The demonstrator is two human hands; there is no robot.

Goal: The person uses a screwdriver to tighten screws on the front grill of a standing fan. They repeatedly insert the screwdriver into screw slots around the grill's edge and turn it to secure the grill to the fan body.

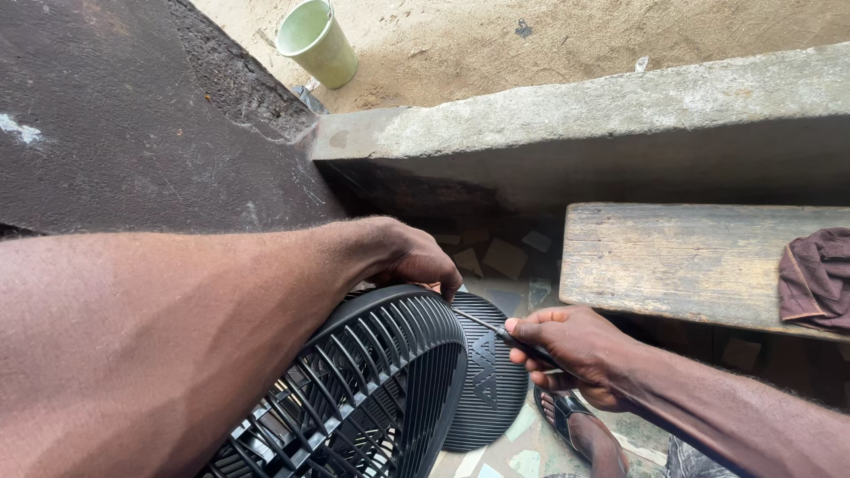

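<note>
Nearest the camera, the left forearm fills the lower left of the view and runs up to the left hand (412,258), which is curled over the top rim of a black plastic fan guard (372,389), a domed grille of thin radial ribs. The fingers are clenched on the rim and pin the guard in place. Just right of it, the right hand (567,350) is closed around a slim screwdriver with a dark handle and thin metal shaft (496,332); the shaft slants up and left, and its tip sits at the guard's rim, close under the left fingertips. Whether the tip is seated in a screw or clip cannot be made out.

Behind the guard, partly hidden by it, stands a second black round ribbed fan grille (491,385), resting on a patterned tiled floor (513,456). A foot in a dark sandal (575,425) shows below the right wrist.

Judging by this, the step in hand is working a fastener on the guard's edge. That calls for a steady left-hand grip and the shaft kept in line with the fastener, so the tip does not slip toward the fingers beside it.

Farther off lie a worn wooden bench (673,261) with a maroon cloth (819,279) on its right end, then a grey concrete ledge (575,119), and beyond it a pale green plastic bucket (317,40) on sandy ground.
</note>
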